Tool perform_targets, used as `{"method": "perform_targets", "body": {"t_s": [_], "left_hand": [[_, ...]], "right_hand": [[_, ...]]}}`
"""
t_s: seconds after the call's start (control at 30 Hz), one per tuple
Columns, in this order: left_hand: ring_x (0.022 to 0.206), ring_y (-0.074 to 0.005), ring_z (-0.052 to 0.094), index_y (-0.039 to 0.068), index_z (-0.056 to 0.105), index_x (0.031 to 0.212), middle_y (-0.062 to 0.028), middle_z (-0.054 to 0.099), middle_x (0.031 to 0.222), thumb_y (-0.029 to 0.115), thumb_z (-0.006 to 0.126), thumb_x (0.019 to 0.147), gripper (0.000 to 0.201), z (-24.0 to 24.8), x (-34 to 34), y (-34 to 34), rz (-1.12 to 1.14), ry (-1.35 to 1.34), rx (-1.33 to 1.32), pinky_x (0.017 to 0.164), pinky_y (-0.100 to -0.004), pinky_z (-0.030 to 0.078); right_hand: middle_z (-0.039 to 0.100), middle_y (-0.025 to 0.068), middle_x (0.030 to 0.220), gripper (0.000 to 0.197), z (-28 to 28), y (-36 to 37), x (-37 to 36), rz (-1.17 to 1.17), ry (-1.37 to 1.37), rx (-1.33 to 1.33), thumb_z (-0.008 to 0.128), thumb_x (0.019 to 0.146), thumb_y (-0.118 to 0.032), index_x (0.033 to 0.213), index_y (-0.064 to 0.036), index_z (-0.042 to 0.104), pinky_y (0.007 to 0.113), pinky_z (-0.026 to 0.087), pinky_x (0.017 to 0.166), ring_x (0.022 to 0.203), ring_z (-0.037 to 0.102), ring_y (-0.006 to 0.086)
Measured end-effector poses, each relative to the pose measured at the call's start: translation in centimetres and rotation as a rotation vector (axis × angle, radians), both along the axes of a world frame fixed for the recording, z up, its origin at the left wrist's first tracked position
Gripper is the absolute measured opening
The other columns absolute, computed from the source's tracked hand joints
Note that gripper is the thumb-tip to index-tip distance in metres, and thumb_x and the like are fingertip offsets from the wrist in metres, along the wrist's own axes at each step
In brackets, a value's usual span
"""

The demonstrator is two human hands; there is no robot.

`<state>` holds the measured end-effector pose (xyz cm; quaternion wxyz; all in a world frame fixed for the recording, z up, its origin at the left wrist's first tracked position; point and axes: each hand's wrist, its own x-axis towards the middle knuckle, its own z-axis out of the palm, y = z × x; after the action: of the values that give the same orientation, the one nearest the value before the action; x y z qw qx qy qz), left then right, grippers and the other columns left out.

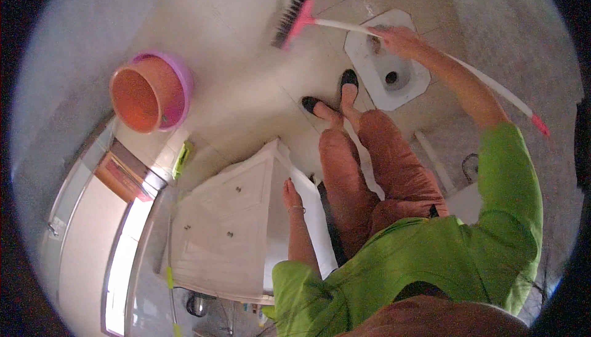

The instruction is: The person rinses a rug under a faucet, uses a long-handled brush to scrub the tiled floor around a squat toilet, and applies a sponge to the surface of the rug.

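My right hand is closed round the white handle of a long-handled floor brush. The brush has a pink head with black bristles and a pink end grip. Its head is off to the left, over the tiled floor, and the handle passes across a white squat toilet and under my right forearm. My left hand hangs beside a white cabinet, fingers stretched out and holding nothing. Whether it touches the cabinet, I cannot tell.
An orange bucket and a purple basin stand together at the left. A green-headed mop or squeegee leans near the cabinet. A bright doorway lies at lower left. My feet in dark shoes are beside the toilet.
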<state>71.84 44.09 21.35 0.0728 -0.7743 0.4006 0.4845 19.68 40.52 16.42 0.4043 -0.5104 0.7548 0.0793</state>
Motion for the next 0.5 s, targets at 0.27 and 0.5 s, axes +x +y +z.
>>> {"method": "perform_targets", "body": {"t_s": [0.27,0.5], "left_hand": [[0.099,-0.0176,0.044,-0.002,0.047,0.104,-0.0113,0.048,0.107,0.020,0.039,0.083,0.031,-2.8,4.3,4.6,0.123,0.160,-0.029,0.087,-0.0276,0.031],[0.102,-0.0168,0.042,-0.003,0.045,0.107,-0.0113,0.046,0.110,0.022,0.037,0.084,0.035,-3.1,5.5,7.3,0.299,0.110,0.008,0.088,-0.0266,0.030]], "right_hand": [[0.051,0.0154,0.085,0.051,-12.0,-14.5,13.5,0.179,-0.098,-0.169,0.038,0.074,-0.008,0.121,-0.0281,0.029,0.040,0.041,0.067,0.079,0.052,0.0313],[0.052,0.0137,0.083,0.061,-15.0,-5.0,10.3,0.251,0.036,0.106,0.042,0.069,0.001,0.118,-0.0348,0.032,0.037,0.042,0.064,0.080,0.052,0.0279]]}}
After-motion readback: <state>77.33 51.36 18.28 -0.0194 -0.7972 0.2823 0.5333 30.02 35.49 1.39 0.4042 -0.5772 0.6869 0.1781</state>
